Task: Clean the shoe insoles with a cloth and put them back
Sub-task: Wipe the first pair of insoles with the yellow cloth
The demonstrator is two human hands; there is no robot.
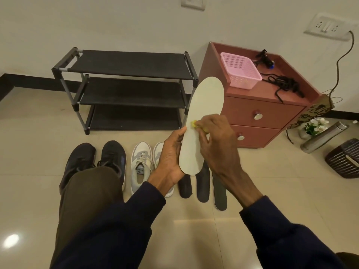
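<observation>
- The pale insole (204,105) is held up off the floor, nearly upright. Its long axis runs from the heel, low and near the person, to the toe, high and leaning slightly right.
- The left hand (171,158) has its grip clasped on the insole's heel end, with the thumb along the left edge and the palm cupping the bottom.
- The right hand (217,138) has its grip curled on a yellow cloth (193,124), pressing it against the insole's face about halfway up, close to the left edge. Only a scrap of the cloth shows past the fingers.
- From the cloth, the whole forefoot lies up and away and the heel part lies down towards the left palm. I judge the next wipe should run lengthwise, with the left grip bracing against the push so the thin insole does not flex.
- Three dark insoles (203,187) lie flat on the tiled floor (194,230) directly below the pale insole, side by side.
- A pair of white sneakers (140,164) stands left of the pale insole's heel, with a pair of black shoes (113,156) farther left.
- A black shoe rack (126,90) stands behind and left of it, and a red cabinet (262,111) carrying a pink basket (240,72) stands behind and right.
- There is open space around the insole for long strokes.
</observation>
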